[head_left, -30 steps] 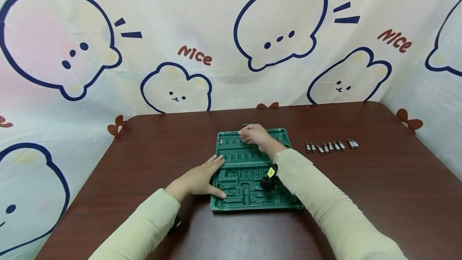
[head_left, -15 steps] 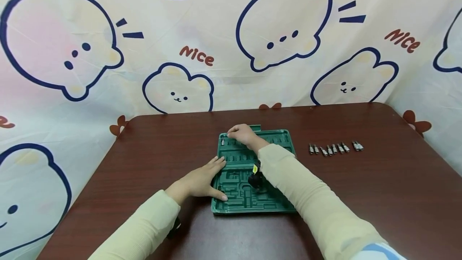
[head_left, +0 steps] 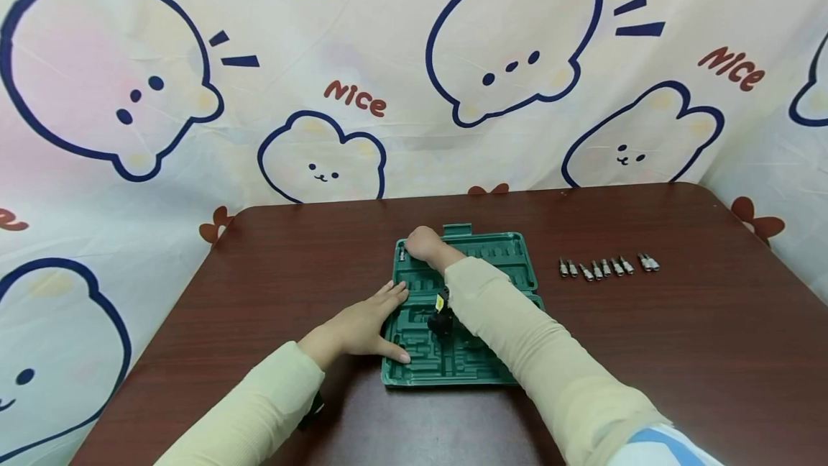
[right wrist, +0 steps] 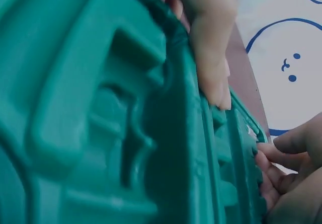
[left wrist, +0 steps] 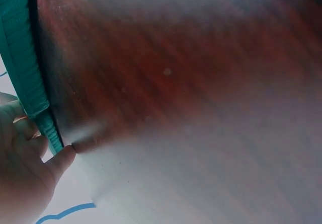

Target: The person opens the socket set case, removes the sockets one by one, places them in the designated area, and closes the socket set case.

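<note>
A green moulded tray (head_left: pixel 498 254) lies on the dark wooden table (head_left: pixel 679 351). My left hand (head_left: pixel 362 326) rests flat on the tray's left edge (left wrist: pixel 22 78), fingers straight; it also shows at the lower right of the right wrist view (right wrist: pixel 292 173). My right hand (head_left: pixel 420 243) is at the tray's far left corner, knuckles up and fingers curled down onto the tray (right wrist: pixel 100 108). One of its fingers (right wrist: pixel 211 58) touches a ridge. A small metal bit (head_left: pixel 402 254) stands in a slot just left of that hand. What the fingers hold is hidden.
Several metal bits (head_left: pixel 604 267) lie in a row on the table right of the tray. A cartoon-print cloth (head_left: pixel 323 92) hangs behind the table's far edge. A black camera (head_left: pixel 441 318) sits on my right forearm above the tray.
My right hand has moved left along the tray's far row to its left corner, close to the seated bit. The left hand has stayed on the tray's edge.
</note>
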The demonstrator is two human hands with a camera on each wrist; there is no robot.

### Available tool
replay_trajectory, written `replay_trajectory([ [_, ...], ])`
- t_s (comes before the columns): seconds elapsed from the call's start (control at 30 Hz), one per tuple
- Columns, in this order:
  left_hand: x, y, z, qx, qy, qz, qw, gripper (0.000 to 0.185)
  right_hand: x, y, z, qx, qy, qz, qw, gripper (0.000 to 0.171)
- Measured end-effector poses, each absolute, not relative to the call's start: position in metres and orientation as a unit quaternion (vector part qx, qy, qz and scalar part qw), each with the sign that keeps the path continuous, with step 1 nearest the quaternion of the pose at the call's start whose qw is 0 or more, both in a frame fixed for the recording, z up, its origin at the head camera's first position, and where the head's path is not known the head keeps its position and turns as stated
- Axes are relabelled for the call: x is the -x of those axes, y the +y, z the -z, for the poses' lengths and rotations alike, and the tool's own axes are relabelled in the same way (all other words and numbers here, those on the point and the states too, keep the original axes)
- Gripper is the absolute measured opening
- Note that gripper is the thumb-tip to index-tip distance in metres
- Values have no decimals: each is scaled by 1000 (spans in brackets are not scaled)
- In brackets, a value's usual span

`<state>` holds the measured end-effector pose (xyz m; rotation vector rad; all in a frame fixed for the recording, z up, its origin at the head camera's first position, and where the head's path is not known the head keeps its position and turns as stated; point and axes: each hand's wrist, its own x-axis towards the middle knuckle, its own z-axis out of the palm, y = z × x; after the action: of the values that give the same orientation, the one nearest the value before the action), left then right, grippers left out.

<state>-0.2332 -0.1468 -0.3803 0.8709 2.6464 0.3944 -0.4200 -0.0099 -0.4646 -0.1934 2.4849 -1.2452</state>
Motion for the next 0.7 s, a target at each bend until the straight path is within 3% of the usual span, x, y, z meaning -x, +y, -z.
replay_trajectory([
  [0.13, 234, -146, 379, -306, 927, -138, 165, 102, 372, -10, 408, 35, 876, 451, 170, 19],
  [0.23, 233, -146, 380, -307, 927, -138, 167, 103, 351, -7, 390, 35, 882, 447, 148, 17],
  [0.7, 231, -147, 380, -302, 929, -137, 165, 102, 344, -6, 392, -16, 822, 559, 109, 13],
])
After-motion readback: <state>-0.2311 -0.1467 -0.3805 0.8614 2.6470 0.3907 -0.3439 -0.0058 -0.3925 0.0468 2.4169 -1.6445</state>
